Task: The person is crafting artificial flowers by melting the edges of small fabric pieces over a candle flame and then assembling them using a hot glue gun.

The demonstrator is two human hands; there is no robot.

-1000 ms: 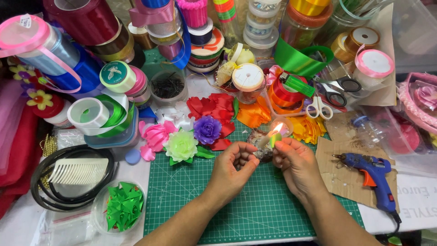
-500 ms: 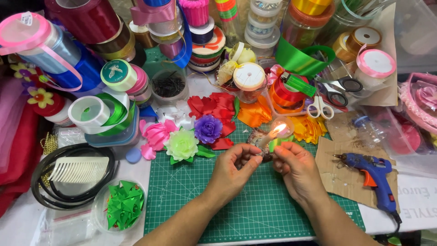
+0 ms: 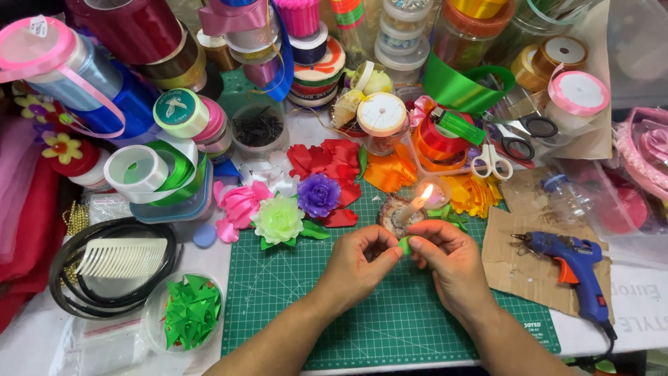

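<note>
My left hand (image 3: 358, 266) and my right hand (image 3: 449, 259) meet over the green cutting mat (image 3: 390, 320), fingertips pinching a small piece of green ribbon (image 3: 404, 244) between them. Just beyond the fingers a lit candle (image 3: 412, 207) leans in a small wax-crusted holder, its flame a short way above the ribbon piece. Most of the ribbon is hidden by my fingers.
Ribbon flowers in pink, pale green (image 3: 277, 221), purple (image 3: 319, 195) and red lie left of the candle. A blue glue gun (image 3: 567, 256) rests on cardboard at right. Scissors (image 3: 491, 161), ribbon spools (image 3: 142, 170), a comb (image 3: 120, 257) and a bowl of green ribbon pieces (image 3: 188, 312) crowd the table.
My right hand has drawn the green ribbon piece down and away from the flame, and both hands now pinch it together lower over the mat.
</note>
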